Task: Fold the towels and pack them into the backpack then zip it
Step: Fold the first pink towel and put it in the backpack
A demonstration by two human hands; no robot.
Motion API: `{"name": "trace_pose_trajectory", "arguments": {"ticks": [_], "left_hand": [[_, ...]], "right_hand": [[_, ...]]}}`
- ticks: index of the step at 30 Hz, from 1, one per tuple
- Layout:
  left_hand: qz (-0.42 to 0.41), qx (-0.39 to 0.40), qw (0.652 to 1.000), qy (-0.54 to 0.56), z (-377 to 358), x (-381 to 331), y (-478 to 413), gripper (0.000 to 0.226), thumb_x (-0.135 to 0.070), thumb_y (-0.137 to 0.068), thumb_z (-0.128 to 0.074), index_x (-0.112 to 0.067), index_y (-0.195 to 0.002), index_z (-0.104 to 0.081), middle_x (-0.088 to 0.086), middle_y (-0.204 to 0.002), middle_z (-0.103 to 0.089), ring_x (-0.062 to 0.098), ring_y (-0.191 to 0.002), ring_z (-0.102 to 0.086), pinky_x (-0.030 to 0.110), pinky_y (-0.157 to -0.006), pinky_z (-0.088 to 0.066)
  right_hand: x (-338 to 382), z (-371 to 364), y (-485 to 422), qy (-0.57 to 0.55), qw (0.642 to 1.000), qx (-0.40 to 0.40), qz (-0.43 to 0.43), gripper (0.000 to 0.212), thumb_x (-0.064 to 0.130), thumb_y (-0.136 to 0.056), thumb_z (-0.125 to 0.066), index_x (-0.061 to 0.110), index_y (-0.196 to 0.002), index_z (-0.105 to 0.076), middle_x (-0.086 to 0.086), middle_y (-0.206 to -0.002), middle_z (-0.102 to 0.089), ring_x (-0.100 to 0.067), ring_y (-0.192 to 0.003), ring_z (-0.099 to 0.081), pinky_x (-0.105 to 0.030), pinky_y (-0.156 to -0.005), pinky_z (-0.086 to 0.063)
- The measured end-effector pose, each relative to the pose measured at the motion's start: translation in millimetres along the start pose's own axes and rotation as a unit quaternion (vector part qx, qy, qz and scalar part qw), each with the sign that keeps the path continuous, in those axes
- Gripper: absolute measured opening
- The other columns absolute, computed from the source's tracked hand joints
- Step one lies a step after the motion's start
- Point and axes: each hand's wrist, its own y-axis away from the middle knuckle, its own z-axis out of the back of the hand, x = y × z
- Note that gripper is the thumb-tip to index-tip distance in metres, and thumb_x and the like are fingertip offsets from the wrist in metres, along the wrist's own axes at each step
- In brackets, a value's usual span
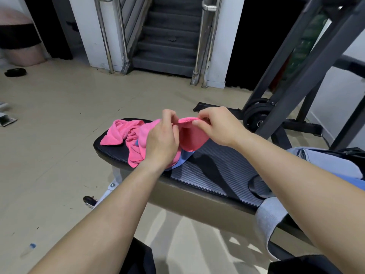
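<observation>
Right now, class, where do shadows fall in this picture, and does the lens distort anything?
Head view: arm shadows stripe the bench; the wide lens tilts the stair handrail; left hand, right hand and pink towel look sharp.

The pink towel (194,140) is a plain bright pink, the crumpled cloth (120,133) to its left is the same pink, and a blue towel (185,157) shows plain mid-blue at their near edge. The tabletop (217,167) under them is black with a fine pattern of slanting ribs that gleam grey, and the folded cloth (325,162) at the right is pale grey-blue. The floor (59,119) is plain beige, and the stairs (167,40) at the far side are dark grey between white walls (87,26).
</observation>
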Motion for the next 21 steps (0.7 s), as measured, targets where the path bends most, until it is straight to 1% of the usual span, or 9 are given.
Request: {"name": "trace_pose_trajectory", "arguments": {"ticks": [2,3,4,6,8,10,13,17,21], "left_hand": [[-0.019,-0.014,1.0,0.0,0.3,-2.5,1.0,0.014,-0.008,-0.094,-0.049,-0.014,-0.106,-0.05,0.005,-0.095,-0.063,0.031,-0.084,-0.057,0.039,-0.069,-0.038],[-0.027,-0.016,0.999,0.0,-0.3,-2.2,1.4,0.013,-0.008,-0.094,-0.05,-0.014,-0.105,-0.052,0.002,-0.097,-0.063,0.028,-0.086,-0.057,0.037,-0.07,-0.037],[-0.033,-0.012,0.999,0.001,-1.2,-0.5,1.5,0.013,-0.009,-0.094,-0.053,-0.015,-0.105,-0.054,0.0,-0.098,-0.064,0.025,-0.087,-0.058,0.036,-0.071,-0.039],[-0.042,0.008,0.999,0.003,-3.7,6.7,0.0,0.012,-0.014,-0.094,-0.058,-0.017,-0.106,-0.06,-0.003,-0.101,-0.068,0.02,-0.092,-0.06,0.035,-0.075,-0.045],[-0.066,0.025,0.997,-0.008,-5.4,15.1,-1.0,0.012,-0.016,-0.093,-0.063,-0.019,-0.104,-0.065,-0.005,-0.1,-0.069,0.018,-0.094,-0.061,0.032,-0.078,-0.046],[-0.087,0.027,0.995,-0.03,-5.6,20.2,-1.0,0.012,-0.016,-0.091,-0.064,-0.021,-0.101,-0.068,-0.007,-0.099,-0.068,0.016,-0.095,-0.06,0.027,-0.076,-0.042],[-0.072,0.022,0.996,-0.051,-3.4,25.4,0.4,0.019,-0.011,-0.088,-0.062,-0.021,-0.103,-0.068,-0.006,-0.103,-0.068,0.017,-0.099,-0.06,0.031,-0.077,-0.044],[-0.03,0.033,0.995,-0.09,2.1,36.4,-1.5,0.033,-0.006,-0.082,-0.061,-0.019,-0.112,-0.066,0.001,-0.111,-0.068,0.027,-0.104,-0.062,0.038,-0.082,-0.049],[0.024,0.023,0.998,-0.06,12.6,42.1,-5.4,0.038,0.002,-0.081,-0.057,-0.017,-0.113,-0.067,0.003,-0.11,-0.07,0.026,-0.104,-0.062,0.039,-0.088,-0.049]], "right_hand": [[-1.0,2.5,3.9,0.007,1.0,-0.002,-0.004,0.018,0.037,-0.096,-0.061,0.02,-0.095,-0.068,0.006,-0.08,-0.065,-0.019,-0.079,-0.058,-0.04,-0.074,-0.05],[-0.2,4.2,6.1,0.004,1.0,-0.003,-0.008,0.018,0.036,-0.094,-0.064,0.023,-0.105,-0.066,0.009,-0.082,-0.064,-0.018,-0.081,-0.057,-0.038,-0.075,-0.05],[0.1,5.1,8.2,-0.001,1.0,-0.001,-0.009,0.024,0.037,-0.092,-0.067,0.025,-0.112,-0.063,0.01,-0.081,-0.062,-0.017,-0.081,-0.057,-0.037,-0.073,-0.049],[1.0,5.7,10.8,-0.001,1.0,0.017,-0.004,0.031,0.04,-0.085,-0.075,0.028,-0.11,-0.059,0.011,-0.076,-0.06,-0.017,-0.078,-0.056,-0.037,-0.07,-0.048],[0.7,4.9,12.4,0.018,0.999,0.045,0.004,0.024,0.041,-0.083,-0.077,0.03,-0.098,-0.062,0.013,-0.072,-0.057,-0.016,-0.077,-0.054,-0.037,-0.07,-0.049],[-2.9,6.6,12.7,0.035,0.998,0.045,0.011,0.014,0.043,-0.089,-0.071,0.031,-0.089,-0.063,0.014,-0.073,-0.055,-0.016,-0.078,-0.053,-0.035,-0.069,-0.048],[-11.7,14.5,13.3,0.037,0.999,0.002,-0.008,0.017,0.043,-0.098,-0.058,0.029,-0.095,-0.068,0.012,-0.081,-0.059,-0.017,-0.082,-0.055,-0.035,-0.07,-0.048],[-27.4,23.4,19.8,0.067,0.995,-0.039,-0.062,0.02,0.042,-0.101,-0.05,0.031,-0.101,-0.066,0.008,-0.095,-0.068,-0.022,-0.092,-0.059,-0.037,-0.072,-0.05],[-48.3,34.7,31.3,0.075,0.98,-0.105,-0.152,0.019,0.041,-0.102,-0.047,0.031,-0.103,-0.064,0.001,-0.101,-0.07,-0.029,-0.096,-0.061,-0.038,-0.074,-0.047]]}}
